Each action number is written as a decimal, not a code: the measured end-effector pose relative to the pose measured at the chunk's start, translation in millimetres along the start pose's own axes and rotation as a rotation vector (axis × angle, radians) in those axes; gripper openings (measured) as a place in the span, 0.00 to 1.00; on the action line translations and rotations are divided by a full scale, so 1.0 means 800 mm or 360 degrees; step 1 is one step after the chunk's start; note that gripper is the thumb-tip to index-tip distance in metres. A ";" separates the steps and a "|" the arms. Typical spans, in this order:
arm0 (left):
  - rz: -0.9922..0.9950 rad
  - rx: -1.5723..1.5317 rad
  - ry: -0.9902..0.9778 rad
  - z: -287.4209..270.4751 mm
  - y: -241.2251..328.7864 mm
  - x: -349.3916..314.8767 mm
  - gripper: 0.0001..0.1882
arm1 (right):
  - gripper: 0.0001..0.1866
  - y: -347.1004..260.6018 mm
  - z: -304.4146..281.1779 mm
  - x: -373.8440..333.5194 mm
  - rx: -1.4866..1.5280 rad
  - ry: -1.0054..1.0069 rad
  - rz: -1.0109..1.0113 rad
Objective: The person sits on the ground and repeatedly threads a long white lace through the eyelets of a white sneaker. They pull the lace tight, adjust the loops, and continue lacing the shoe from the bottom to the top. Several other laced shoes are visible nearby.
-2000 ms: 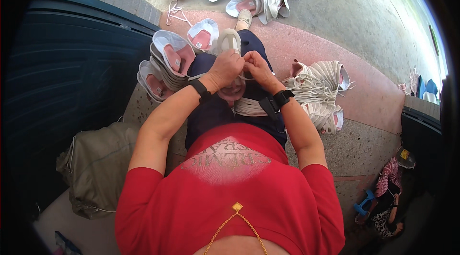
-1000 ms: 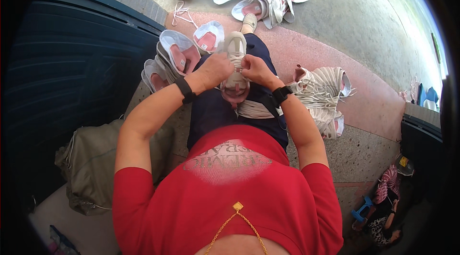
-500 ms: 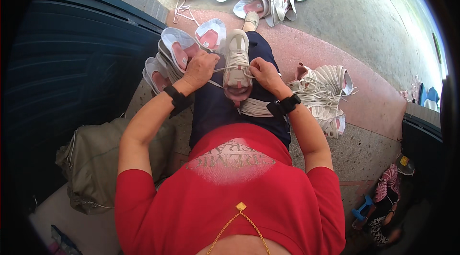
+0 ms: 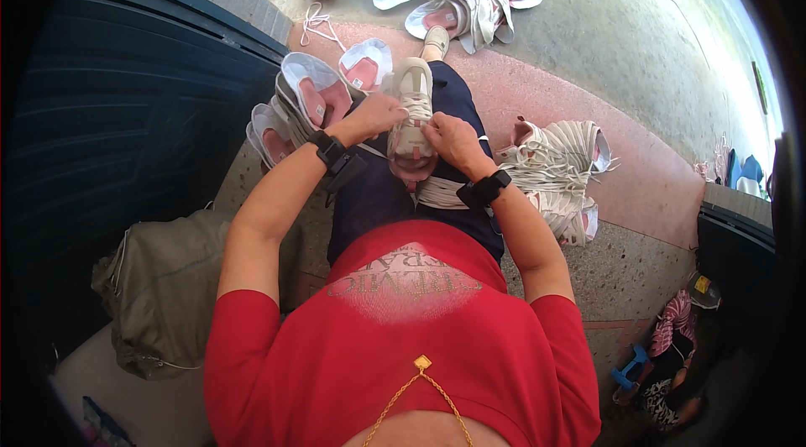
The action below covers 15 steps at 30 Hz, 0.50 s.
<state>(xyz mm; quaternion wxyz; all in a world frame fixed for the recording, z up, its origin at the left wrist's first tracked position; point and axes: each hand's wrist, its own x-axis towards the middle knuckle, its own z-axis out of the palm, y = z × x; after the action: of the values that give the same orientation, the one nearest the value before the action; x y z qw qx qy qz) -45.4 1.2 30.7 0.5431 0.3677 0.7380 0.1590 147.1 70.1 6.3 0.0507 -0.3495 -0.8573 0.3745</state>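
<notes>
A cream sneaker [image 4: 411, 143] with a pink lining rests on my legs, its toe pointing away from me. White shoelace [image 4: 415, 107] crosses its tongue. My left hand [image 4: 378, 115] is closed in a pinch at the left side of the lacing, the fingertips over the upper eyelets. Opposite it, my right hand [image 4: 454, 140] pinches lace at the right edge of the shoe near the tongue. The lace between the fingers is mostly covered by them.
Stacked shoe uppers [image 4: 311, 93] with pink insoles lean at my left. Another bundle of laced uppers [image 4: 561, 166] lies at my right, more uppers [image 4: 470, 6] on the floor ahead. A brown sack [image 4: 172, 287] stands by the dark blue door [image 4: 143, 103]. Another person [image 4: 676, 355] is at lower right.
My left hand has moved right and inward, from out beside the shoe to its lacing. My right hand has shifted slightly left and down, closer to the tongue.
</notes>
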 end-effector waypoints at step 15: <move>0.0177 0.0522 -0.0402 -0.019 0.010 0.009 0.16 | 0.12 -0.001 0.010 0.012 0.0255 -0.0116 0.0072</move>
<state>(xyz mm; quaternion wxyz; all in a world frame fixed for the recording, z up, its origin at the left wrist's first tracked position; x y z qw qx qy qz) -57.5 14.2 36.4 0.5547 0.5082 0.6586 0.0190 136.9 71.2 -0.4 0.0389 -0.3499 -0.8177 0.4554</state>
